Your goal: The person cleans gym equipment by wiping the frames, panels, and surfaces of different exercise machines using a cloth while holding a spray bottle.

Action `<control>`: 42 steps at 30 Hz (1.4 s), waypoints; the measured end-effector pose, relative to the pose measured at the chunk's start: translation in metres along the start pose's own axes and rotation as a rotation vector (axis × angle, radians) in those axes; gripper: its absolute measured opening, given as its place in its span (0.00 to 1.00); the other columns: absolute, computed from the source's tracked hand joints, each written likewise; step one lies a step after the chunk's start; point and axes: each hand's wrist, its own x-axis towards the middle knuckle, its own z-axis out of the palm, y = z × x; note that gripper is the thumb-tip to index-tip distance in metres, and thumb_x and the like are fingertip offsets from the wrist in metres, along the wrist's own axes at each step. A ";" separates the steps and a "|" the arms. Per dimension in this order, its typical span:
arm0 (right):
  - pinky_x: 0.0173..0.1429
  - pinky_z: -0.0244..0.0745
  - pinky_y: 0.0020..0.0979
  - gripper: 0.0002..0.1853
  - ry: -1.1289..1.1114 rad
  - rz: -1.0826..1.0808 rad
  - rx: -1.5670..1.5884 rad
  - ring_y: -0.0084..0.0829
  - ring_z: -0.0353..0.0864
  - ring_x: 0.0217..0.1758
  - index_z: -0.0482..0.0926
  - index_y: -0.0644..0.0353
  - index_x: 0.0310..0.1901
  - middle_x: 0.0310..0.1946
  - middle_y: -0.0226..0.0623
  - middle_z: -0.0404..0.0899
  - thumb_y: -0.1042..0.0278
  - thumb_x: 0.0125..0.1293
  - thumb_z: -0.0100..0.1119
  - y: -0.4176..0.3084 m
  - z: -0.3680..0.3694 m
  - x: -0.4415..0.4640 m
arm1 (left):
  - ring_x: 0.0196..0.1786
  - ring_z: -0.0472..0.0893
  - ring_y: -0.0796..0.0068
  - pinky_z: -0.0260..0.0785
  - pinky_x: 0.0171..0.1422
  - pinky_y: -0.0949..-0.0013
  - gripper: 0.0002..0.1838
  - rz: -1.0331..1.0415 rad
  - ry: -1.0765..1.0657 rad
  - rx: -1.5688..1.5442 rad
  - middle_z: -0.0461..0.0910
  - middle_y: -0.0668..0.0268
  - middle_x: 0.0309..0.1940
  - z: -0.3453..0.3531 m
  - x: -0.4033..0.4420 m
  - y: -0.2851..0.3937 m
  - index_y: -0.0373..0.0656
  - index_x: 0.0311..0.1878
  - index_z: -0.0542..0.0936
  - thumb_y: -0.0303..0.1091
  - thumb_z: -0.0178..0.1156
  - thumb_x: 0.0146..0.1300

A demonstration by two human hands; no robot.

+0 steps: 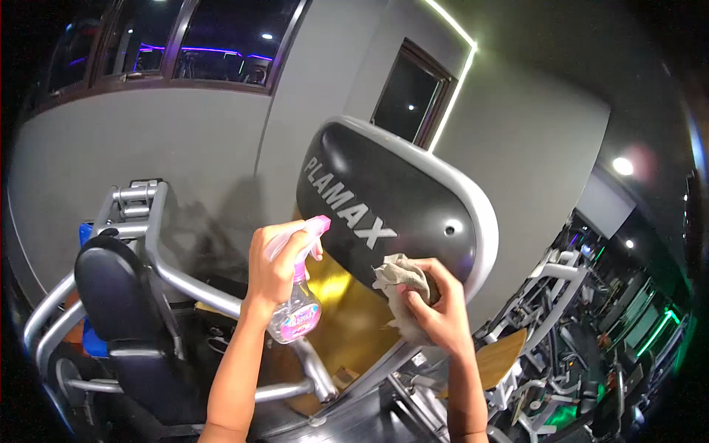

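A silver-tubed exercise machine with a black padded backrest stands toward nine o'clock. Dark-framed windows run between ten and eleven; a smaller window sits near one, beside a glowing LED strip. More gym machines crowd four o'clock.

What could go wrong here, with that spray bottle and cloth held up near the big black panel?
The left grip holds the spray bottle by its top, with the body hanging below, so it could slip and fall.

The pink nozzle points roughly toward the black panel, so any spray might run down its front.

The right grip has the cloth bunched, with a loose part hanging below that might snag.
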 end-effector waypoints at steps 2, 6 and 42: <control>0.55 0.77 0.37 0.20 0.024 -0.181 -0.341 0.44 0.84 0.49 0.80 0.56 0.53 0.46 0.43 0.82 0.75 0.56 0.62 -0.018 -0.008 0.024 | 0.27 0.81 0.76 0.70 0.22 0.75 0.25 -0.021 -0.013 0.004 0.81 0.61 0.25 -0.002 0.021 -0.009 0.30 0.40 0.84 0.47 0.51 0.66; 0.52 0.78 0.42 0.27 0.079 -0.330 -0.728 0.46 0.82 0.46 0.75 0.51 0.56 0.44 0.40 0.81 0.76 0.52 0.67 -0.040 -0.015 0.063 | 0.22 0.78 0.79 0.66 0.23 0.72 0.22 -0.006 0.031 -0.091 0.79 0.66 0.18 0.008 0.055 -0.021 0.36 0.31 0.86 0.49 0.56 0.64; 0.48 0.80 0.46 0.11 -0.194 -0.345 -1.292 0.49 0.83 0.43 0.80 0.62 0.43 0.37 0.45 0.82 0.68 0.60 0.61 -0.017 -0.012 0.230 | 0.21 0.78 0.73 0.69 0.20 0.73 0.25 -0.005 -0.266 -0.267 0.81 0.58 0.24 -0.031 0.150 -0.079 0.29 0.45 0.84 0.45 0.50 0.66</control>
